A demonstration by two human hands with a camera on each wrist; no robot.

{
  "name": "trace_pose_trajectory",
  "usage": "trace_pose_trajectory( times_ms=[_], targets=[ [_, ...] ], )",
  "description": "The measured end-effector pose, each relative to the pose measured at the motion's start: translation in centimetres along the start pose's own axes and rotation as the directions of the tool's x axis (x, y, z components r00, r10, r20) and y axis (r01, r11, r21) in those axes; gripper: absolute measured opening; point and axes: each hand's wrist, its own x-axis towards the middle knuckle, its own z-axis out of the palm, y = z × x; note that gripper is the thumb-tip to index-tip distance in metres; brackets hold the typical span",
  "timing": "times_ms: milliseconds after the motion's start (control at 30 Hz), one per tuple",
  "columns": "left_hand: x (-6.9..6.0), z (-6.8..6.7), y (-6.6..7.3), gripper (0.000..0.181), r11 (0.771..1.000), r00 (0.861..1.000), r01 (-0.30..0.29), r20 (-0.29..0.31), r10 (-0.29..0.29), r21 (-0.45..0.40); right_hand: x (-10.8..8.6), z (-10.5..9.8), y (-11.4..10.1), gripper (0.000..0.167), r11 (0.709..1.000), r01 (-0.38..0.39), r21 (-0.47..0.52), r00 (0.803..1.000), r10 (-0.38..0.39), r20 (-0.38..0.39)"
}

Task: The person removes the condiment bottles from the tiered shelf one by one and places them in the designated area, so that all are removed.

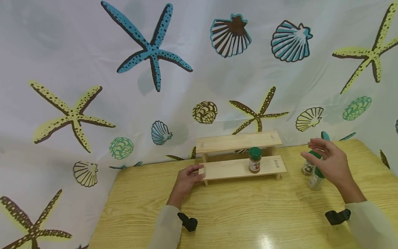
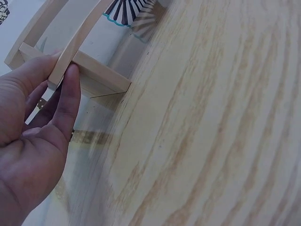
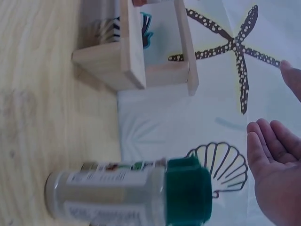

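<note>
A two-tier wooden shelf rack (image 1: pixel 228 170) stands on the table, near the patterned cloth. My left hand (image 1: pixel 186 180) pinches the left end of its lower board; in the left wrist view the thumb and fingers (image 2: pixel 70 96) hold the board's edge. One spice jar (image 1: pixel 255 165) with a green lid stands upright on the lower board, right of its middle. Off to the right, my right hand (image 1: pixel 332 164) is raised by two more green-lidded jars, a front one (image 1: pixel 315 182) and a back one (image 1: pixel 308 168). Its fingers are loosely bent with nothing in them, apart from the front jar in the right wrist view.
The wood-grain table (image 1: pixel 149 207) runs back to a hanging white cloth (image 1: pixel 192 79) printed with starfish and shells. More of the cloth hangs along the left and right sides. The rack's upper board (image 1: pixel 239 141) sits behind and above the lower one.
</note>
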Motion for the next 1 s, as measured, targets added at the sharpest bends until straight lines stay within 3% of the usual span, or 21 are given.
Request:
trace_pose_trajectory(
  times_ms=[200, 500, 767, 833, 1000],
  targets=[
    [0.2, 0.0, 0.0, 0.04, 1.0, 1.0, -0.005, 0.004, 0.005, -0.01, 1.4, 1.9, -1.4, 0.052, 1.0, -0.005, 0.025, 0.999, 0.004, 0.041],
    [0.2, -0.2, -0.1, 0.041, 0.999, 1.0, 0.012, -0.013, -0.013, -0.031, 2.5, 5.7, -2.9, 0.054, 0.997, -0.033, 0.076, 0.982, 0.018, 0.189],
    [-0.1, -0.4, -0.4, 0.042, 0.996, 0.996, -0.08, 0.022, 0.082, -0.048, 2.5, 8.9, -3.0, 0.059, 0.991, -0.09, 0.096, 0.958, 0.059, 0.281],
    [-0.1, -0.3, -0.3, 0.042, 0.996, 0.997, -0.077, 0.023, 0.078, -0.036, 2.4, 9.5, -3.0, 0.059, 0.988, -0.101, 0.116, 0.952, 0.063, 0.299],
    [0.0, 0.0, 0.0, 0.042, 1.0, 1.0, -0.006, -0.002, 0.006, -0.018, 2.1, 10.3, -3.1, 0.056, 0.985, -0.115, 0.132, 0.943, 0.067, 0.327]
  ],
)
